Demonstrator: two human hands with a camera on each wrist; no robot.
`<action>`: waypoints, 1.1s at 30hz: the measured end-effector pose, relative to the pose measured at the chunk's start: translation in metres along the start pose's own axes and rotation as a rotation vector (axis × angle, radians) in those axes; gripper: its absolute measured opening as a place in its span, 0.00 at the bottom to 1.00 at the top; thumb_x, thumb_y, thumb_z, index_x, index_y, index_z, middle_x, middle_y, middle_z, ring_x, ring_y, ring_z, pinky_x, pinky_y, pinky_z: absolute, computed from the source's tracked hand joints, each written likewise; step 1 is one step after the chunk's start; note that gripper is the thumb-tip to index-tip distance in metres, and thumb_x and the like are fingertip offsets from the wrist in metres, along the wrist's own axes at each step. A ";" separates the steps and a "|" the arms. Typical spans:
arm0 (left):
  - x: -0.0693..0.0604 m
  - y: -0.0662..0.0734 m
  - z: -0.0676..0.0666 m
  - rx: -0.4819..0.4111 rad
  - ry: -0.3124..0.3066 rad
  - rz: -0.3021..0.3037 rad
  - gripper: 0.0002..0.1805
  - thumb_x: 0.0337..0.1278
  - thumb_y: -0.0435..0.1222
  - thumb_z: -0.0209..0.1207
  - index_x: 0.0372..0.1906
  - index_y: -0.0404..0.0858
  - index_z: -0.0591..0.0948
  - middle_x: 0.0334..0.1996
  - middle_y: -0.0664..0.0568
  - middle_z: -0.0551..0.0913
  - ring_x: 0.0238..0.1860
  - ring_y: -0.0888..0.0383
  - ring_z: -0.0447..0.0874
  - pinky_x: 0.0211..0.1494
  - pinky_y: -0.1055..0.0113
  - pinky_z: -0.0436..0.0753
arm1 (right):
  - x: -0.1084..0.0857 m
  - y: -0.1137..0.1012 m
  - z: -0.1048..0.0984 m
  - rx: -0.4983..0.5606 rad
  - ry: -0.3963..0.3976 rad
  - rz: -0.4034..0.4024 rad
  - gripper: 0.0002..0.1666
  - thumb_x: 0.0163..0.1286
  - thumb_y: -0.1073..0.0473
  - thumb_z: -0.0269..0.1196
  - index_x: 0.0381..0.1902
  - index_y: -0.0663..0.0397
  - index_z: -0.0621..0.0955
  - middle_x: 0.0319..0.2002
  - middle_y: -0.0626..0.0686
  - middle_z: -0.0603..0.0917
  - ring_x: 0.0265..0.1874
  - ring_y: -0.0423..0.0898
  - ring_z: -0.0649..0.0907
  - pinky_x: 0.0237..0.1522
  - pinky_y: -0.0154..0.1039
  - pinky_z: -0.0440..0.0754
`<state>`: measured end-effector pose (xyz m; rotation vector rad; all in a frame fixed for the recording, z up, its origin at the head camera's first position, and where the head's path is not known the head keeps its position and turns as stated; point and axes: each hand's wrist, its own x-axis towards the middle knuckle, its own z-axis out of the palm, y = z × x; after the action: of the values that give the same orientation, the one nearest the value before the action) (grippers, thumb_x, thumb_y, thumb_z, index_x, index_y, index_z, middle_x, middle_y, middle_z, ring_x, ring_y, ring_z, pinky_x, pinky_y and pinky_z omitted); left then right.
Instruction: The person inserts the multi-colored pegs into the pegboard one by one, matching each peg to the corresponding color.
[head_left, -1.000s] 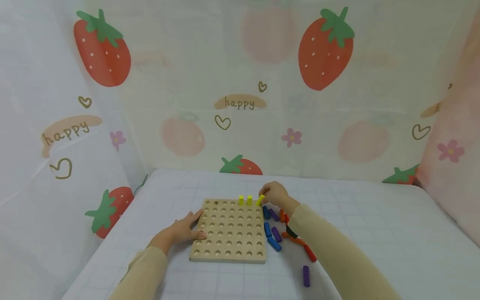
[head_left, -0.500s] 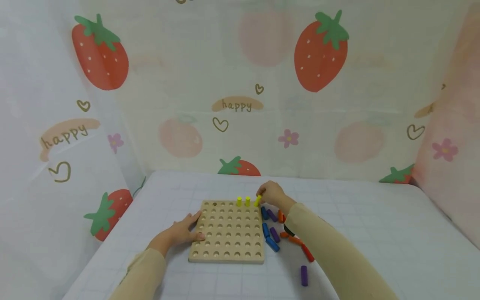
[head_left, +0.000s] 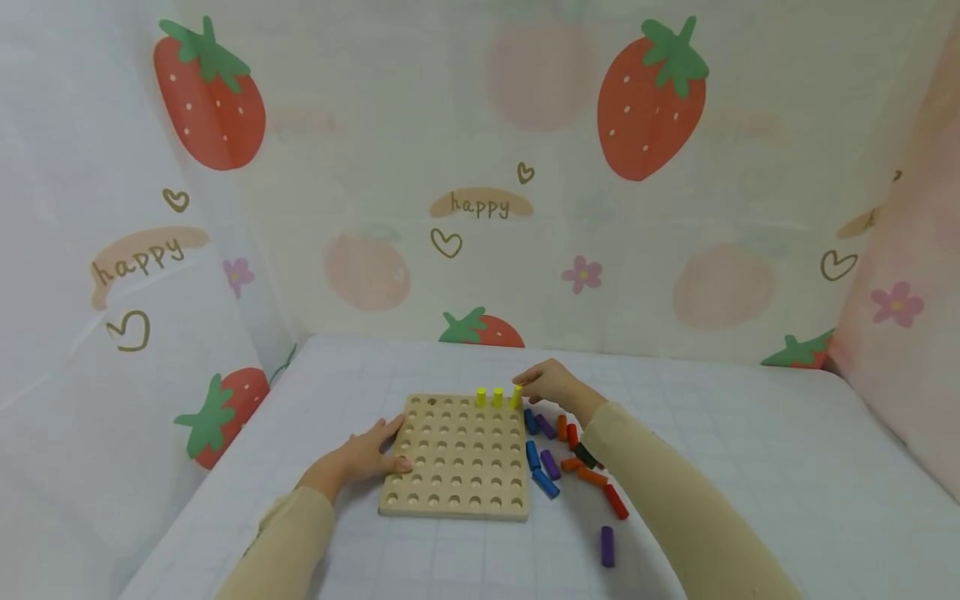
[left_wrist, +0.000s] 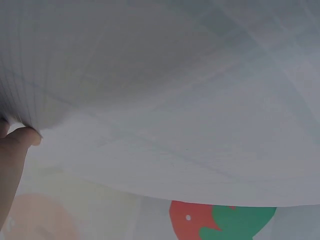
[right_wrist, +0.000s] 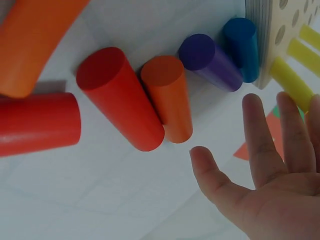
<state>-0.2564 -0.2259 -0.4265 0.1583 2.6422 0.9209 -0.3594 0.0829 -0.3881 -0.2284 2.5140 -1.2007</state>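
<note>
Right grip [head_left: 551, 385] meets a yellow peg [head_left: 517, 396] in pegboard [head_left: 467, 472]; whether pinching, I cannot tell.

in the head view, the word "happy" [head_left: 480, 205] stands in brown script on a peach stroke [head_left: 482, 192] printed on the back cloth [head_left: 405, 125]; a second "happy" [head_left: 138, 260] stands likewise on the left cloth [head_left: 67, 167]; far right, a partial word [head_left: 870, 220] is too cut off to read
</note>
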 end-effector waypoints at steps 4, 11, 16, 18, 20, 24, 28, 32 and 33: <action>0.000 -0.001 0.001 0.000 -0.005 0.001 0.53 0.54 0.53 0.65 0.77 0.37 0.51 0.72 0.25 0.44 0.65 0.15 0.35 0.62 0.24 0.41 | 0.001 0.002 0.002 0.029 -0.006 0.025 0.19 0.72 0.61 0.60 0.58 0.59 0.81 0.56 0.58 0.81 0.48 0.54 0.84 0.64 0.66 0.61; -0.001 0.000 0.002 -0.008 -0.008 0.004 0.53 0.54 0.53 0.65 0.77 0.36 0.50 0.72 0.25 0.43 0.66 0.16 0.35 0.63 0.25 0.41 | -0.005 0.006 -0.009 0.038 0.023 0.039 0.21 0.71 0.59 0.61 0.60 0.58 0.80 0.55 0.59 0.82 0.47 0.54 0.84 0.60 0.68 0.65; -0.003 0.002 0.002 -0.011 -0.018 -0.014 0.52 0.56 0.52 0.64 0.77 0.37 0.50 0.73 0.26 0.43 0.66 0.17 0.34 0.63 0.25 0.40 | -0.016 0.011 -0.028 0.008 0.016 0.088 0.22 0.71 0.55 0.61 0.61 0.54 0.79 0.54 0.57 0.83 0.49 0.52 0.84 0.56 0.66 0.70; -0.004 0.003 0.002 -0.005 -0.020 -0.018 0.52 0.57 0.52 0.64 0.77 0.37 0.49 0.73 0.26 0.43 0.66 0.17 0.34 0.64 0.25 0.40 | -0.022 0.014 -0.034 0.021 0.008 0.091 0.23 0.71 0.55 0.61 0.62 0.55 0.78 0.56 0.58 0.82 0.50 0.53 0.83 0.55 0.65 0.72; -0.003 0.003 0.002 0.006 -0.018 -0.018 0.52 0.57 0.53 0.63 0.77 0.37 0.49 0.73 0.26 0.43 0.67 0.17 0.35 0.64 0.26 0.41 | -0.028 0.017 -0.041 0.036 0.001 0.098 0.23 0.72 0.56 0.60 0.62 0.57 0.77 0.57 0.59 0.81 0.51 0.54 0.82 0.54 0.63 0.73; 0.000 0.000 0.002 0.032 -0.014 -0.013 0.52 0.57 0.55 0.63 0.77 0.38 0.49 0.73 0.26 0.43 0.67 0.18 0.36 0.65 0.26 0.41 | -0.040 0.026 -0.051 0.058 -0.020 0.099 0.24 0.73 0.58 0.58 0.64 0.60 0.75 0.58 0.62 0.79 0.54 0.57 0.80 0.53 0.61 0.76; 0.001 -0.001 0.001 0.029 -0.018 -0.007 0.53 0.56 0.55 0.63 0.77 0.38 0.49 0.73 0.26 0.42 0.66 0.17 0.35 0.64 0.26 0.40 | -0.050 0.037 -0.058 0.080 -0.056 0.088 0.25 0.73 0.60 0.58 0.65 0.62 0.73 0.59 0.65 0.78 0.56 0.61 0.77 0.52 0.62 0.77; -0.001 -0.001 0.000 0.020 -0.027 -0.011 0.53 0.56 0.55 0.63 0.77 0.37 0.49 0.73 0.25 0.42 0.66 0.16 0.34 0.63 0.25 0.40 | -0.059 0.049 -0.062 0.079 -0.110 0.058 0.26 0.72 0.61 0.59 0.65 0.64 0.72 0.59 0.66 0.77 0.56 0.62 0.76 0.51 0.63 0.78; -0.001 0.000 0.000 0.018 -0.031 -0.012 0.53 0.56 0.55 0.63 0.77 0.37 0.49 0.73 0.25 0.42 0.66 0.16 0.34 0.63 0.25 0.40 | -0.062 0.052 -0.063 0.075 -0.127 0.050 0.26 0.71 0.61 0.59 0.65 0.64 0.73 0.59 0.66 0.77 0.56 0.62 0.76 0.50 0.63 0.78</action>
<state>-0.2552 -0.2262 -0.4268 0.1592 2.6204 0.8833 -0.3255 0.1792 -0.3769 -0.2154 2.3473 -1.2187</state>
